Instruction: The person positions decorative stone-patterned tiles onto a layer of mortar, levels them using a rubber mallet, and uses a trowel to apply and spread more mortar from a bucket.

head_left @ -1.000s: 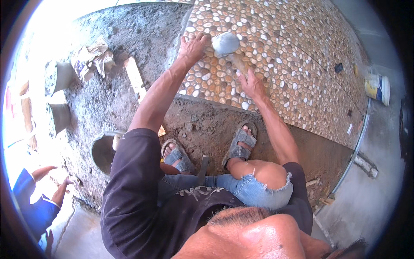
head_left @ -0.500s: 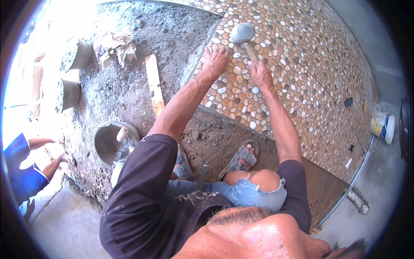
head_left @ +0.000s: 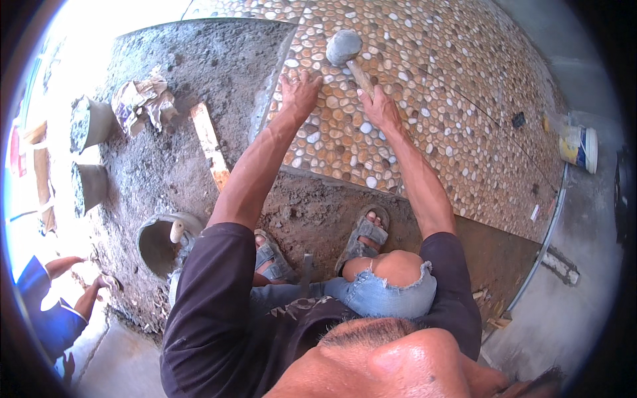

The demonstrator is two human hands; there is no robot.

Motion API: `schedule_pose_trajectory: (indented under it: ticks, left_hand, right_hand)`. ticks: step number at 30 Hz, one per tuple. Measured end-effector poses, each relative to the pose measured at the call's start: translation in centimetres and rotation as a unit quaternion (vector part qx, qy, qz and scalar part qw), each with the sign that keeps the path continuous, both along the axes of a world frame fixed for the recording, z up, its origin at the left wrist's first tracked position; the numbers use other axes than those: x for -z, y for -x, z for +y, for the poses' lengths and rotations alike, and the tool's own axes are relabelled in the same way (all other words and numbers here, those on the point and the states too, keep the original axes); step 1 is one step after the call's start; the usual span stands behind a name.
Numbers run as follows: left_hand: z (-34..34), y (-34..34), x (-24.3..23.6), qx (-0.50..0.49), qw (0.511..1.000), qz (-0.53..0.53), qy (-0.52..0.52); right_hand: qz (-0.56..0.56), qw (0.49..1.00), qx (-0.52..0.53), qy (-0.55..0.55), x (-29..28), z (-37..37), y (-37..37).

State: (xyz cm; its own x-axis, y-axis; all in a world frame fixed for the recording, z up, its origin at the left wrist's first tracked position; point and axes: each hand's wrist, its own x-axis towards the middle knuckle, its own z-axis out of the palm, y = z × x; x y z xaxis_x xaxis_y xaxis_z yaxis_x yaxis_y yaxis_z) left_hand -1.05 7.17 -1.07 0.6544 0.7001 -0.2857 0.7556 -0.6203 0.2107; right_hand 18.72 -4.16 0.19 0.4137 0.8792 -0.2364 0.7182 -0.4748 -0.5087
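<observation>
The right hand (head_left: 381,109) grips the mallet (head_left: 345,49), pointing to eleven o'clock. The left hand (head_left: 300,96), at nine, spreads empty on the tile (head_left: 335,142).

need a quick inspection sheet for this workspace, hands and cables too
Surface: pebble-patterned tiles beside rough grey ground
Job's things: mallet, grey head over tiles; contact unclear
Clutter: crumpled paper, wooden strip, buckets at left
Left hand: open, palm down near tiles' edge
Right hand: closed around mallet's handle
Cables: thin pale line at right; cable or trim, cannot tell
Surroundings: person in blue, lower left; white-and-yellow tub, right
</observation>
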Motion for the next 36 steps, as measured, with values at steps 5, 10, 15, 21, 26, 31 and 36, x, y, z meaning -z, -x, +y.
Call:
schedule_pose_trajectory:
  ticks: [5,10,15,21,26,31,36]
  left_hand:
    - [0.0,-0.6,-0.7,0.014,1.0,0.021,-0.002]
    - [-0.5,-1.9,-1.7,0.018,0.998,0.009,0.064]
    - [-4.8,-6.8,-1.2,0.075,0.996,0.002,0.044]
    - [-6.0,-8.2,-0.6,0.032,0.998,0.01,0.058]
    - [-6.2,-8.6,-0.9,0.027,0.998,0.018,0.052]
    - [-6.2,-8.5,-1.7,0.015,0.998,0.034,0.06]
    - [-6.1,-8.6,-2.3,0.009,0.997,0.04,0.065]
  right_hand:
    - [0.039,0.998,0.031,-0.037,-2.3,-6.1,0.4]
    - [0.007,0.997,0.034,-0.072,-2.9,-12.3,-0.6]
    - [0.017,0.997,0.065,-0.048,-2.4,-15.6,-1.5]
    - [0.044,0.995,0.085,-0.015,-2.7,-16.9,-3.8]
    - [0.055,0.996,0.073,0.008,-2.4,-15.1,-4.6]
    - [0.084,0.993,0.075,-0.027,-1.7,-13.6,-5.2]
    - [0.085,0.994,0.071,0.009,-1.2,-12.1,-6.7]
